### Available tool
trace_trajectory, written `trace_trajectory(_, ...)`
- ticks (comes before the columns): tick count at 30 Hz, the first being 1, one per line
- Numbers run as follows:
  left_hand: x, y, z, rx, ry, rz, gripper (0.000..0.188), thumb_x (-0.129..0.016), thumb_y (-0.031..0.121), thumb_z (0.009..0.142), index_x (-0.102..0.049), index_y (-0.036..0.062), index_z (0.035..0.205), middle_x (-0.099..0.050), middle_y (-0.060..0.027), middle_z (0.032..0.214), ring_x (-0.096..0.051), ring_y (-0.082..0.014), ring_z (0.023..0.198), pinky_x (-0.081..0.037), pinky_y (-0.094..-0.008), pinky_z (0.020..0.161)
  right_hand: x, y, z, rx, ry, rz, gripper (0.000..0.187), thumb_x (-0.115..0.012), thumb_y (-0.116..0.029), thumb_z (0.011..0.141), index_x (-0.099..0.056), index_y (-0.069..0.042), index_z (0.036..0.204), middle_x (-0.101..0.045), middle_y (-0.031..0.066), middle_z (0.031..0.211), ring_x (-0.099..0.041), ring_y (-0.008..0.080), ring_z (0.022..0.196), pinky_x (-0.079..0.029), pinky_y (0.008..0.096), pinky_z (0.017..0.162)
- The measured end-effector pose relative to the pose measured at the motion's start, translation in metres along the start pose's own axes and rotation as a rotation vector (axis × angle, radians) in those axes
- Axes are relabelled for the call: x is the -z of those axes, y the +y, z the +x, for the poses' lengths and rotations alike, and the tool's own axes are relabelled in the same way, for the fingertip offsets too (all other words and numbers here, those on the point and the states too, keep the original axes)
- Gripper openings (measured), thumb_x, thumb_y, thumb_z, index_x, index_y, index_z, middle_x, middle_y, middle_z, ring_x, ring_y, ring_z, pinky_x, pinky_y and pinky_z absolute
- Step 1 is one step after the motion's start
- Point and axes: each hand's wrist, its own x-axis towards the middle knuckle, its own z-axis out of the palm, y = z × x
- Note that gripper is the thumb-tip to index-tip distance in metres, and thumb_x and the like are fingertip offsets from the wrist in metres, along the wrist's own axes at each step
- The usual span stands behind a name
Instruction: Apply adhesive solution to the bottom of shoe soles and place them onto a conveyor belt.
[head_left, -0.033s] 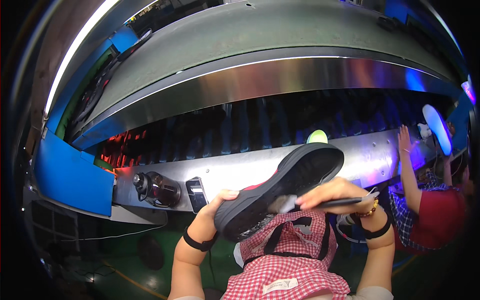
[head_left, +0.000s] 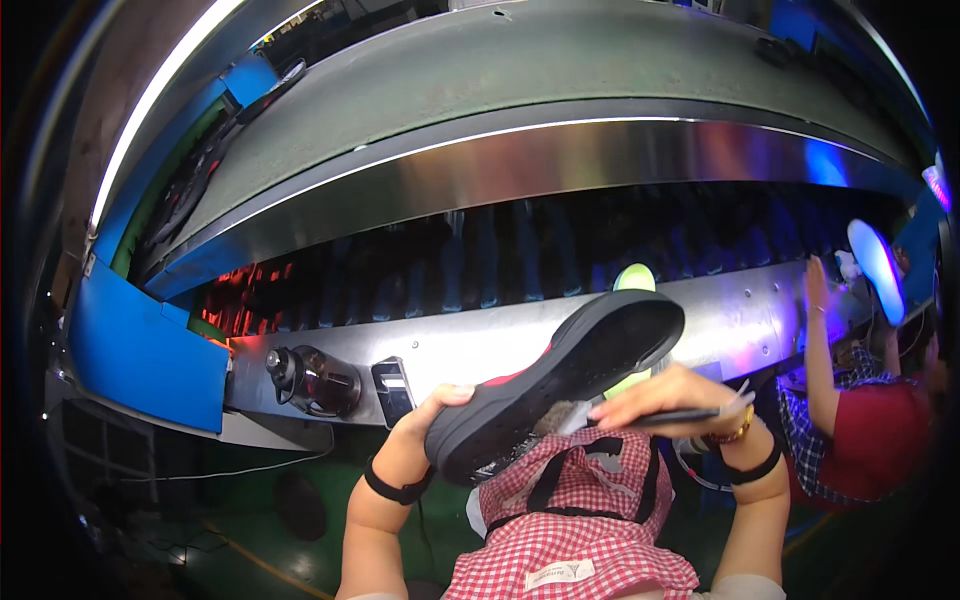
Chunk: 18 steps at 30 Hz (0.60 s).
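Observation:
My left hand (head_left: 432, 418) grips the heel end of a black shoe (head_left: 590, 355), its dark sole turned toward me and its toe pointing up to the right. A little red shows along the shoe's upper edge. In my right hand (head_left: 668, 398) is a brush with a dark handle (head_left: 685, 415). The pale bristles (head_left: 566, 416) are at the lower edge of the sole; whether they touch it I cannot tell. Behind the shoe, a yellow-green shoe sole (head_left: 634, 278) shows partly, the rest hidden.
A dark bottle (head_left: 318, 380) and a phone (head_left: 392, 391) rest on the metal ledge (head_left: 450, 345) to the left. Beyond it runs a green conveyor belt (head_left: 560, 60). At right, a co-worker's arm (head_left: 822, 345) reaches over the ledge near a glowing bluish sole (head_left: 876, 270).
The brush and my right hand have shifted slightly down, and the shoe has tilted a little. More yellow-green shows behind it. The co-worker's arm has moved slightly to the right.

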Motion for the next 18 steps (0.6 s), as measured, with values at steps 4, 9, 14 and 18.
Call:
trace_trajectory(4,0.012,-0.001,0.003,0.027,0.030,-0.037,0.039,-0.055,0.027,0.088,-0.061,-0.0020,0.113,-0.064,-0.0142,0.112,-0.061,-0.0195,0.101,-0.044,-0.0266,0.092,0.000,0.008,-0.001,0.031,0.052,-0.022,0.024,-0.068,0.001,0.080,-0.068,-0.001,0.104,-0.068,0.0166,0.108,-0.066,0.0285,0.102,-0.053,0.0353,0.088)
trace_trajectory(9,0.033,0.002,0.008,-0.066,-0.113,-0.107,0.046,-0.049,0.029,0.090,-0.057,-0.0047,0.120,-0.060,-0.0168,0.120,-0.058,-0.0222,0.108,-0.043,-0.0300,0.097,-0.007,0.015,0.002,0.024,0.151,0.008,0.023,-0.071,0.004,0.077,-0.069,0.000,0.100,-0.068,0.0175,0.108,-0.067,0.0270,0.100,-0.054,0.0337,0.086)
trace_trajectory(14,0.041,0.004,0.044,-0.188,-0.434,-0.295,0.054,-0.041,0.040,0.098,-0.044,0.0020,0.136,-0.048,-0.0138,0.137,-0.049,-0.0234,0.123,-0.035,-0.0379,0.107,-0.014,-0.008,-0.004,0.061,0.202,-0.011,0.027,-0.077,-0.004,0.072,-0.071,-0.004,0.098,-0.071,0.0119,0.099,-0.068,0.0248,0.094,-0.053,0.0333,0.081)
trace_trajectory(18,0.012,-0.042,0.114,-0.292,-0.764,-0.538,0.082,-0.026,0.068,0.089,-0.034,0.0056,0.143,-0.041,-0.0192,0.142,-0.045,-0.0333,0.126,-0.033,-0.0475,0.108,-0.042,0.016,0.018,-0.063,0.465,-0.097,0.024,-0.074,0.000,0.074,-0.072,-0.002,0.097,-0.071,0.0126,0.096,-0.067,0.0233,0.092,-0.052,0.0330,0.083)
